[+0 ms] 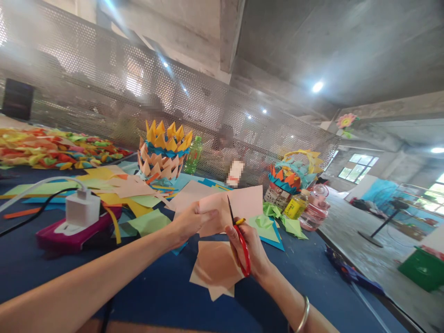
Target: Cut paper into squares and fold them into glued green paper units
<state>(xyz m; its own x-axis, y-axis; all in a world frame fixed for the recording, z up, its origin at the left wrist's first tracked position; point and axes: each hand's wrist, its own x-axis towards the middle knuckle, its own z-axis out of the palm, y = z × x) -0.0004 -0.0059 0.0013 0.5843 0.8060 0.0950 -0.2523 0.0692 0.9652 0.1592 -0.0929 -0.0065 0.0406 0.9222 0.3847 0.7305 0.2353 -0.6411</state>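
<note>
My left hand (189,221) pinches the left part of a peach paper sheet (248,201) held above the blue table (163,296). My right hand (250,249) grips red-handled scissors (238,236), their dark blades pointing up into the sheet near its middle. Below the hands lie cut peach paper pieces (215,268) on the table. A silver bangle (304,314) circles my right wrist.
A folded paper crown basket (163,155) stands behind, with a green bottle (193,155) beside it. A second paper basket (291,178), a yellow bottle (294,206) and a pink container (316,207) sit at right. A white charger (82,208) rests on a magenta case at left. Loose coloured sheets cover the far table.
</note>
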